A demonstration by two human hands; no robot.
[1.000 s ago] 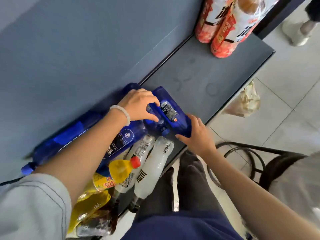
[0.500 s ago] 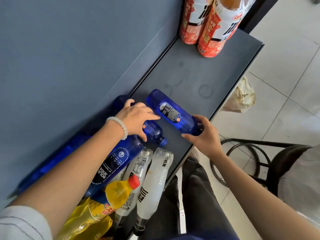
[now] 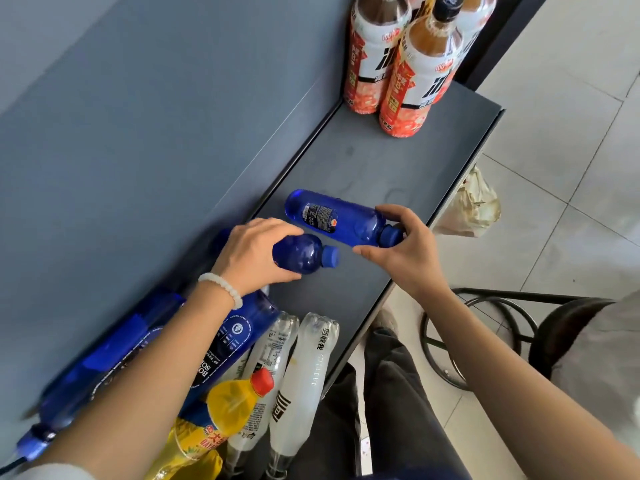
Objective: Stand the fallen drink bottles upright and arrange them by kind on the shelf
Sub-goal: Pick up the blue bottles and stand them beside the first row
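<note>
Near the middle of the grey shelf point(image 3: 398, 161), two small blue bottles lie on their sides, caps toward the front edge. The right hand point(image 3: 403, 251) curls round the neck and blue cap of the farther blue bottle point(image 3: 332, 218), whose base points toward the shelf's back wall. The left hand point(image 3: 254, 252), a white bead bracelet point(image 3: 221, 289) on its wrist, wraps over the body of the nearer blue bottle point(image 3: 301, 254), so only the shoulder and cap show past the fingers. The two bottles sit just beside each other, not clearly touching.

Toward the shelf's left end lies a heap of fallen bottles: a large blue soda bottle point(image 3: 235, 341), two milky white bottles point(image 3: 304, 375) side by side at the front edge, and a yellow bottle with a red cap point(image 3: 235, 407). At the right end stand tall brown-drink bottles with red and white labels point(image 3: 412, 81), upright. The shelf is smooth, matte, with faint ring marks. Beyond its front edge are pale floor tiles point(image 3: 571, 168), a crumpled bag point(image 3: 474, 206) and a black stool point(image 3: 519, 327).
</note>
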